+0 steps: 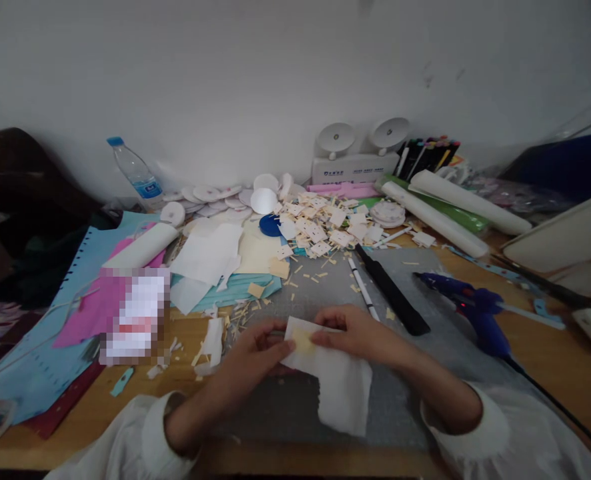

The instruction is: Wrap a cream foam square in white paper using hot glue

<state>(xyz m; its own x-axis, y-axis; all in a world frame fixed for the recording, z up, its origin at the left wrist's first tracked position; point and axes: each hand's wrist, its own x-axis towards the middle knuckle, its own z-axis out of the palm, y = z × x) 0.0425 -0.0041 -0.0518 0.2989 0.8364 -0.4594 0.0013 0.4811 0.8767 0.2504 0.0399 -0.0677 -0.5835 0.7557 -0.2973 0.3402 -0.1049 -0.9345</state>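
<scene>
Between my two hands is a torn sheet of thin white paper [345, 393] with a small pale yellow piece [303, 341] lying on its upper left part. My left hand [258, 353] pinches the sheet's left edge, thumb at the side of the yellow piece. From the right, my right hand [350, 333] grips the same sheet, its thumb pressed by the yellow piece. The sheet's lower part hangs loose over the grey cutting mat [395, 407]. Beyond the hands lies a heap of small cream paper pieces [320, 223].
Right of my hands lie a white pen [363, 288], a black cutter-like tool [393, 290] and a blue glue gun [468, 307] with its cord. White paper sheets [210, 257], blue sheets [40, 340] and a water bottle [138, 173] are at left. Paper rolls [435, 220] lie back right.
</scene>
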